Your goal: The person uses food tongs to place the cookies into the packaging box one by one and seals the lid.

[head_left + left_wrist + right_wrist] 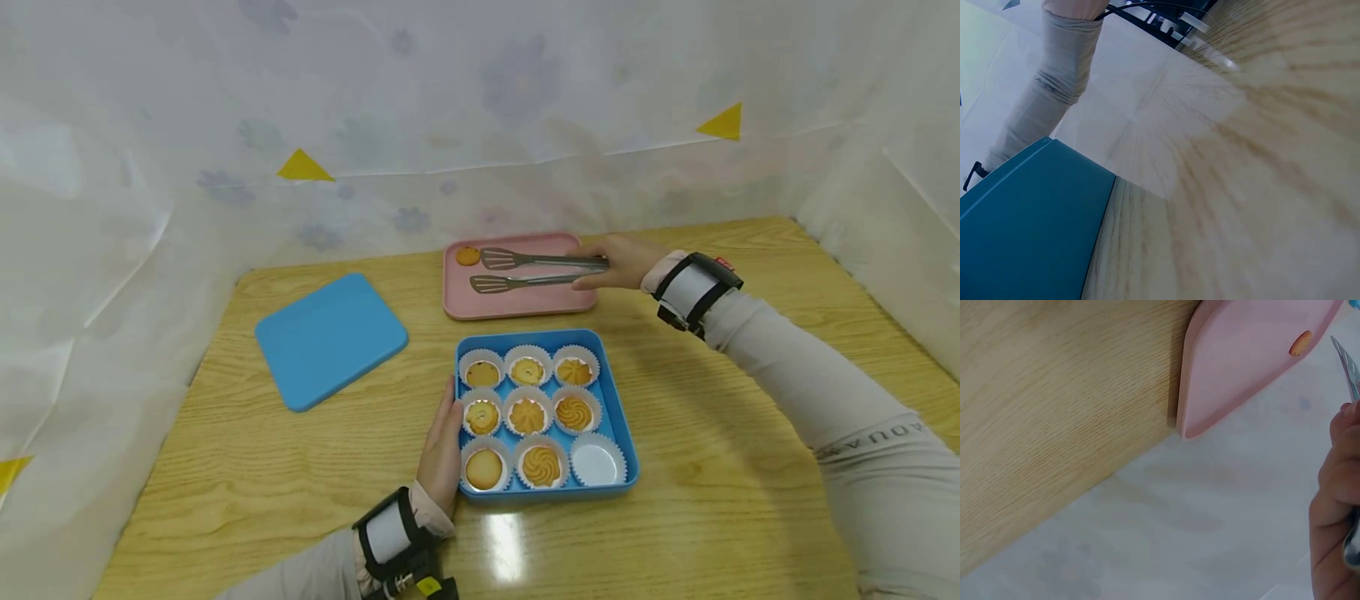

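Observation:
My right hand (621,260) grips metal tongs (536,261) with slotted ends, held over the pink tray (517,307). A single round cookie (468,256) lies at the tray's far left, close beside the tongs' spread tips. My left hand (441,454) rests along the left side of a blue box (621,433), fingers straight against its wall. Inside the box, white paper cups in three rows hold cookies, and the front right cup (598,461) has none. In the right wrist view the curled fingers (1341,481) wrap the tongs.
A blue lid (332,342) lies flat on the wooden table (225,433), left of the tray and box. Pale flowered sheeting (480,100) stands along the back and sides of the table, with yellow triangles on it.

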### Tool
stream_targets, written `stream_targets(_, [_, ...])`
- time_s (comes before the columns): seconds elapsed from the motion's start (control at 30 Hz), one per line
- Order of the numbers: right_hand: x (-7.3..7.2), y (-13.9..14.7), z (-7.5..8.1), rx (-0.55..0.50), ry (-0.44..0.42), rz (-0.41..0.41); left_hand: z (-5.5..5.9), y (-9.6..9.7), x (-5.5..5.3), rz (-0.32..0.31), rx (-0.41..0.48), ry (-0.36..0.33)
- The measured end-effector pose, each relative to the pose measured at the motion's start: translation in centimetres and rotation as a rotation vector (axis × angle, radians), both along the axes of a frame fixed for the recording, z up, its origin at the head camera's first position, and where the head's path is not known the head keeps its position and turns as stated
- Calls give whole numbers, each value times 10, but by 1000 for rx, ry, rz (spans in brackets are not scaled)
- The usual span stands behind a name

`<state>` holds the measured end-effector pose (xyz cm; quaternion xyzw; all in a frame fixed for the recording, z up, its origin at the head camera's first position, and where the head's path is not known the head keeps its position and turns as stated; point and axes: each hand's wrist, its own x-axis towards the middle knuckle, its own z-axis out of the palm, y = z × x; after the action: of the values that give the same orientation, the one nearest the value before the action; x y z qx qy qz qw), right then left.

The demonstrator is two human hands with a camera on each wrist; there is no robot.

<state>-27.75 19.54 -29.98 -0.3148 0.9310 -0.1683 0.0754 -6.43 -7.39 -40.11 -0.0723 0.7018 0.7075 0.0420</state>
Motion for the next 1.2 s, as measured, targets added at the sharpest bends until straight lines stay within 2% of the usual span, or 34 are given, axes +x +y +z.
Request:
stream_targets(0.27, [-14,-5,-6,-9,-53,-29,-1,0,0,-6,6,-1])
stream_targets(0.53, [-30,-16,-9,96,-72,-135,0,0,0,-9,5,1])
stream_targets(0.73, [-37,-25,-15,120,-69,-167,0,-1,0,-9,6,7])
stream_targets(1.2, [-47,-41,-24,104,-44,-142,1,-1,2,-9,1,-12])
